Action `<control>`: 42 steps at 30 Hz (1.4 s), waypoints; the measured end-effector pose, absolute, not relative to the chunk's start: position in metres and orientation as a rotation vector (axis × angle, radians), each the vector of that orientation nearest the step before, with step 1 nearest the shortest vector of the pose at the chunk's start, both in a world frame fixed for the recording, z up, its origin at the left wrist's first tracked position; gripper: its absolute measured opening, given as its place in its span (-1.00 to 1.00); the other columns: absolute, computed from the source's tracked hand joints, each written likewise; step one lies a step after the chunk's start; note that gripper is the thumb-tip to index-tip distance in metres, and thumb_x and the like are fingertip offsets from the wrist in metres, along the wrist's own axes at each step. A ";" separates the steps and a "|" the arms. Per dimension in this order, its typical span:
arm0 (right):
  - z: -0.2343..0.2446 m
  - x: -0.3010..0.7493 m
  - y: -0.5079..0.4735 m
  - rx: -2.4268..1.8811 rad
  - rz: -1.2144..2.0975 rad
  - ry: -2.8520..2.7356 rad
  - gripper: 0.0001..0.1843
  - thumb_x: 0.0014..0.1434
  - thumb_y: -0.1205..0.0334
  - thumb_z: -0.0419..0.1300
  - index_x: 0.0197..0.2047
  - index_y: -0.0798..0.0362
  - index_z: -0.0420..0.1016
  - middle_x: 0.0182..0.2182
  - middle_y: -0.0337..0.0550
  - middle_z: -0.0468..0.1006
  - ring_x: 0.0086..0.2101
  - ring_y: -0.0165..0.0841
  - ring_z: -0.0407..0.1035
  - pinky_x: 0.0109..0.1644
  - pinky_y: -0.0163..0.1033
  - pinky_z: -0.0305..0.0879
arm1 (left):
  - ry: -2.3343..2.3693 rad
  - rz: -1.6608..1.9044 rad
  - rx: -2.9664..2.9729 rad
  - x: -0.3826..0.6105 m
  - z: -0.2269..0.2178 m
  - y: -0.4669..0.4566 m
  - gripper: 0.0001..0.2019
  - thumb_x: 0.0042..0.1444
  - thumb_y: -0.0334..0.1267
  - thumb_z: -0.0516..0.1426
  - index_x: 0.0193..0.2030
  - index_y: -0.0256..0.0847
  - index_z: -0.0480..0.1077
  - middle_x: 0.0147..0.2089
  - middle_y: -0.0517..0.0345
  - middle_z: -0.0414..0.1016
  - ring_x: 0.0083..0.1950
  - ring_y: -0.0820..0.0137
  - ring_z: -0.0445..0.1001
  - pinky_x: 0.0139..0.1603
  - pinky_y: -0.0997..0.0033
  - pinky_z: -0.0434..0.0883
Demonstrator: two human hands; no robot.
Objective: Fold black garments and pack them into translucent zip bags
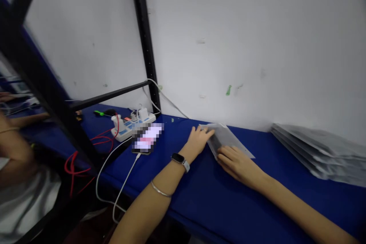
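A translucent frosted plastic bag lies on the blue tabletop, with something dark showing through near its left side. My left hand grips the bag's upper left edge, its fingers bent over the plastic. At the lower edge, my right hand has its fingers curled together on the same bag, and the thumb is hidden. The left wrist wears a dark-faced band and the forearm a silver bangle.
Several similar bags are stacked at the right. On the left are a phone on a white cable, a power strip with plugs, red cables and a black frame post. A co-worker's arm shows far left.
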State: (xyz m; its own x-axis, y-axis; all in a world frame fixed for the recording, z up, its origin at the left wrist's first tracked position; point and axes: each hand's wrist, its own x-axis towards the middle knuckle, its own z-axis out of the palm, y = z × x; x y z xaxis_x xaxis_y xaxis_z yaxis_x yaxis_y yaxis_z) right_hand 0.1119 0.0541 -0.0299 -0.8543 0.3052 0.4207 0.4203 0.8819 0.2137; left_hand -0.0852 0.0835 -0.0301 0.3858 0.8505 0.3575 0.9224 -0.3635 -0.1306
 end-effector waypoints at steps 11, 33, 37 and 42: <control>-0.049 0.157 0.097 -1.002 -0.260 -2.459 -0.35 0.10 0.36 0.00 0.28 -0.12 0.20 0.19 -0.01 0.34 0.12 -0.12 0.31 0.05 0.04 0.37 | -1.496 -0.482 -2.592 -0.085 -0.033 0.083 -0.53 0.34 -0.30 -0.16 0.36 -0.06 0.08 0.33 -0.04 0.22 0.05 0.25 0.48 -0.04 0.31 0.46; 0.075 0.318 0.063 -1.514 -0.691 -1.751 -0.29 0.06 0.51 -0.03 0.29 -0.02 0.25 0.19 -0.03 0.36 0.15 -0.21 0.25 0.18 -0.13 0.19 | -1.831 -0.324 -2.431 -0.084 -0.050 0.094 -0.55 0.33 -0.24 -0.15 0.34 -0.08 0.13 0.33 -0.15 0.21 0.27 -0.05 0.24 0.15 -0.09 0.28; 0.039 0.358 0.082 -1.777 -0.270 -2.315 -0.23 0.00 0.49 -0.03 0.29 -0.09 0.22 0.22 -0.16 0.33 0.18 -0.20 0.24 0.24 -0.06 0.19 | -1.840 -0.297 -2.440 -0.084 -0.051 0.096 -0.55 0.33 -0.23 -0.15 0.31 -0.14 0.20 0.34 -0.17 0.18 0.29 -0.11 0.21 0.15 -0.08 0.28; 0.067 0.371 0.088 -1.844 0.058 -2.497 -0.28 0.08 0.26 0.10 0.33 -0.13 0.14 0.29 -0.20 0.19 0.25 -0.23 0.10 0.29 -0.15 0.12 | -1.835 -0.306 -2.438 -0.084 -0.052 0.097 -0.56 0.33 -0.22 -0.16 0.31 -0.14 0.21 0.33 -0.16 0.19 0.28 -0.11 0.21 0.15 -0.07 0.28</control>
